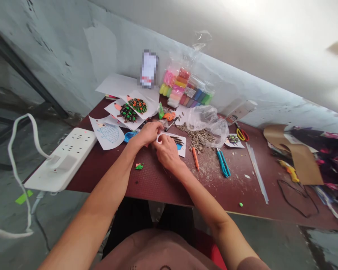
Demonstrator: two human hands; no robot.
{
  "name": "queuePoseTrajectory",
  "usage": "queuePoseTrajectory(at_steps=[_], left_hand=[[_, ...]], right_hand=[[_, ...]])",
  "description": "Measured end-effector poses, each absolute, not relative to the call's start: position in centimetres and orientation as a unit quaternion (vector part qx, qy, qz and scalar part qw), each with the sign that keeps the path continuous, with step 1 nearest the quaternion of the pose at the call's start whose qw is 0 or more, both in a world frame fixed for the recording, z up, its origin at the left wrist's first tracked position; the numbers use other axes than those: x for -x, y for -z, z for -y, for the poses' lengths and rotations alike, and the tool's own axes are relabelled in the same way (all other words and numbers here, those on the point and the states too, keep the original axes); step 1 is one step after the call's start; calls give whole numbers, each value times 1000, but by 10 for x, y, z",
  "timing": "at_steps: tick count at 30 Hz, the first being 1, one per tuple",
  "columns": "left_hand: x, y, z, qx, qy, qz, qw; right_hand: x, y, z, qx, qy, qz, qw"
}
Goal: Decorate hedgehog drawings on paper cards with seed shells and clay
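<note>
My left hand [150,132] is closed at the upper left edge of a small white card, its fingertips bent together. My right hand [168,152] lies over the card's left part with fingers curled in; whatever is between its fingertips is hidden. On the card [181,152] a blue patch and a row of dark striped seeds show to the right of that hand. A pile of sunflower seeds [199,139] spreads just beyond, beside a clear plastic bag [210,122]. Blue clay [130,136] sits left of my left hand.
Hedgehog pictures [108,133] lie at the back left, near a white power strip [69,157]. Packs of coloured clay [183,90] lean on the wall. An orange marker [195,158], teal cutter [223,163], scissors [242,134], glue sticks [257,174] and yellow glue gun [290,171] lie rightward.
</note>
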State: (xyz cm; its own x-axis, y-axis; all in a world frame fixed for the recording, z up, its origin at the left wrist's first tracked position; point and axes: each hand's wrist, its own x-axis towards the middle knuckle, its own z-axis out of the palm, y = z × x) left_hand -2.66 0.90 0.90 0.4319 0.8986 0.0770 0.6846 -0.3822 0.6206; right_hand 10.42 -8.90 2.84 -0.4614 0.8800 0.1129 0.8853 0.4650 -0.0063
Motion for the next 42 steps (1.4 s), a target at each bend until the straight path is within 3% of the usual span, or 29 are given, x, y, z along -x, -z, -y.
queuePoseTrajectory(at_steps=[7, 18, 26, 36, 42], left_hand=[[27, -7, -9, -814, -207, -487, 241], [26, -5, -11, -811, -208, -486, 249], [26, -10, -8, -813, -187, -494, 244], [23, -4, -6, -825, -189, -500, 185], [23, 2, -6, -840, -167, -488, 168]], right_hand=[[-95, -32, 82, 530, 42, 847, 6], [-98, -31, 74, 517, 47, 855, 23], [-103, -33, 106, 521, 9, 846, 110], [-94, -28, 136, 509, -48, 851, 119], [-120, -30, 139, 556, -62, 811, 170]])
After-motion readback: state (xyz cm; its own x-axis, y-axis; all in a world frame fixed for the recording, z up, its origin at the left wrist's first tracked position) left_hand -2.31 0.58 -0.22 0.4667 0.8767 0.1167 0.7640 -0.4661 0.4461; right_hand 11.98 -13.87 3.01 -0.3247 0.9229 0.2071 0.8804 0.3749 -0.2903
